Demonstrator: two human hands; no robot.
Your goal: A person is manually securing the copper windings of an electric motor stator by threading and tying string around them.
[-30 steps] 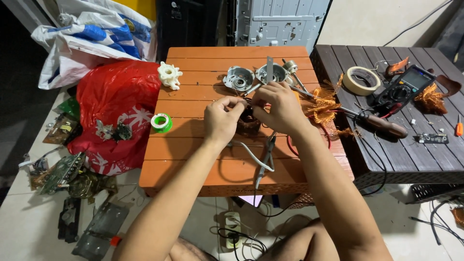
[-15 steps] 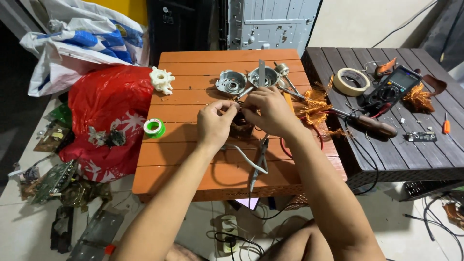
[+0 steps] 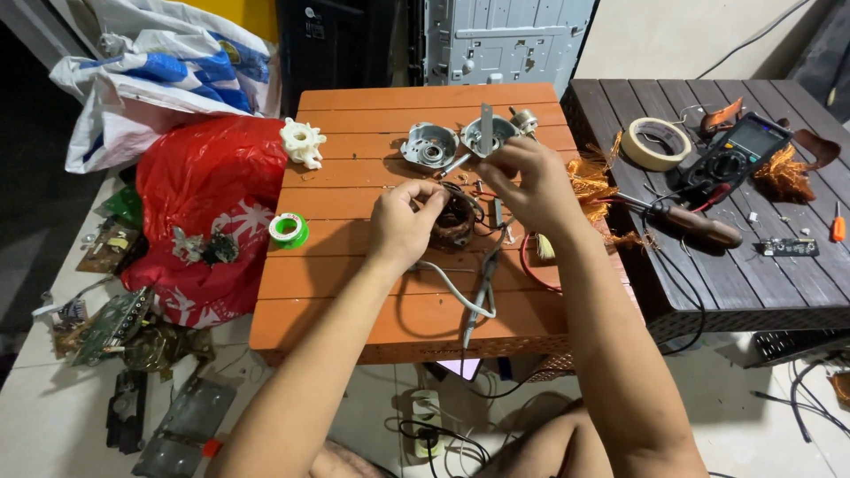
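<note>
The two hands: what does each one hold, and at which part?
The left hand grips the dark wound motor core at its left rim. The right hand pinches a thin grey metal strip by its lower end; the strip stands upright.

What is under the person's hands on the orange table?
Under the left hand sits a round motor coil with dark copper windings. The right hand hovers just above it. Fingers cover the coil's left edge, so what they pinch is hidden. The orange table shows around it.
</note>
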